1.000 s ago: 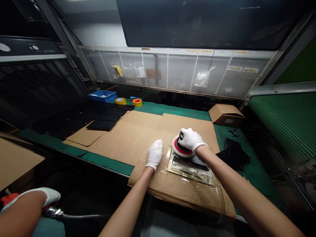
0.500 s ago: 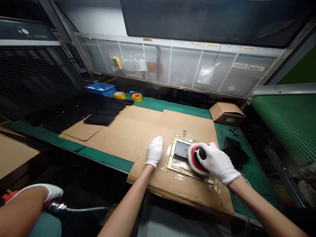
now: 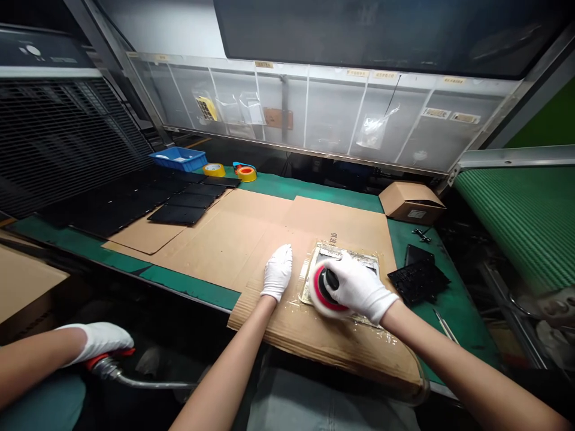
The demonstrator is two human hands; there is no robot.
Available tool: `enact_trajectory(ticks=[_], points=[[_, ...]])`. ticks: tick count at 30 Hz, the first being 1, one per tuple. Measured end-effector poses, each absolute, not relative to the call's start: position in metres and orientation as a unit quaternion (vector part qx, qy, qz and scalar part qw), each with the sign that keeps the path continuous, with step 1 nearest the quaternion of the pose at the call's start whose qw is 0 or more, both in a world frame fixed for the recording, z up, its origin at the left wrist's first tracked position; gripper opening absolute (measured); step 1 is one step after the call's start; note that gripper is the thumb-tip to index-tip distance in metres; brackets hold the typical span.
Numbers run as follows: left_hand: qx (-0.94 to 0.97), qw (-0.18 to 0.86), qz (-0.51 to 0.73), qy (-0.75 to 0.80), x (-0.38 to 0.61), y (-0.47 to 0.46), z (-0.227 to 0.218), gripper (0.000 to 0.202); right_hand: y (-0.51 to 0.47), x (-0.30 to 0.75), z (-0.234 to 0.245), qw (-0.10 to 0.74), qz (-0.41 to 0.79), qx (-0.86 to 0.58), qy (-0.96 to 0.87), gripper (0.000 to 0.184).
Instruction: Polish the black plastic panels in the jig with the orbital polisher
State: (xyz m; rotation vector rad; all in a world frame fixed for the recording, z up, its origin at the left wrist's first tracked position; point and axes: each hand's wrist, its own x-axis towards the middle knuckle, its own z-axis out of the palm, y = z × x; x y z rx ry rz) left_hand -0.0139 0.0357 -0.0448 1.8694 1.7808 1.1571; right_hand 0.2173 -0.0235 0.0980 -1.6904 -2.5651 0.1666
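My right hand (image 3: pixel 362 286), in a white glove, is closed round the black knob of a round polishing pad (image 3: pixel 320 293) with a red band and a white fluffy rim. The pad lies over the left and near part of a shallow frame (image 3: pixel 371 263) taped to the cardboard. It hides most of the dark flat part inside the frame. My left hand (image 3: pixel 277 272), gloved too, lies flat on the cardboard sheet (image 3: pixel 251 230) left of the frame, fingers stretched out together and holding nothing.
Black panels (image 3: pixel 179 209) lie at the left, with a blue bin (image 3: pixel 179 160) and tape rolls (image 3: pixel 246 173) behind. At the right are a carton (image 3: pixel 411 203), black parts (image 3: pixel 420 278) and a thin metal tool (image 3: pixel 444 326). A co-worker's gloved hand (image 3: pixel 101 341) grips a red-handled, hosed tool.
My right hand has moved the polishing pad left and slightly nearer across the frame. My left hand stays in place on the cardboard. The co-worker's hand has shifted right.
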Motion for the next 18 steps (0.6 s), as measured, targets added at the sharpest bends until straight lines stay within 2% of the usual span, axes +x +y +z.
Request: enact_trajectory(ticks=[7, 14, 18], points=[[0.643, 0.167, 0.412, 0.623, -0.012, 0.039, -0.047, 0.039, 0.007, 0.282, 0.098, 0.047, 0.037, -0.67, -0.74, 0.03], [0.654, 0.156, 0.391, 0.629, -0.012, 0.04, -0.044, 0.044, -0.048, 0.305, 0.088, 0.117, 0.101, -0.612, -0.775, 0.027], [0.651, 0.165, 0.385, 0.633, -0.012, 0.039, -0.042, 0.044, -0.009, 0.319, 0.09, 0.103, 0.083, -0.65, -0.749, 0.028]])
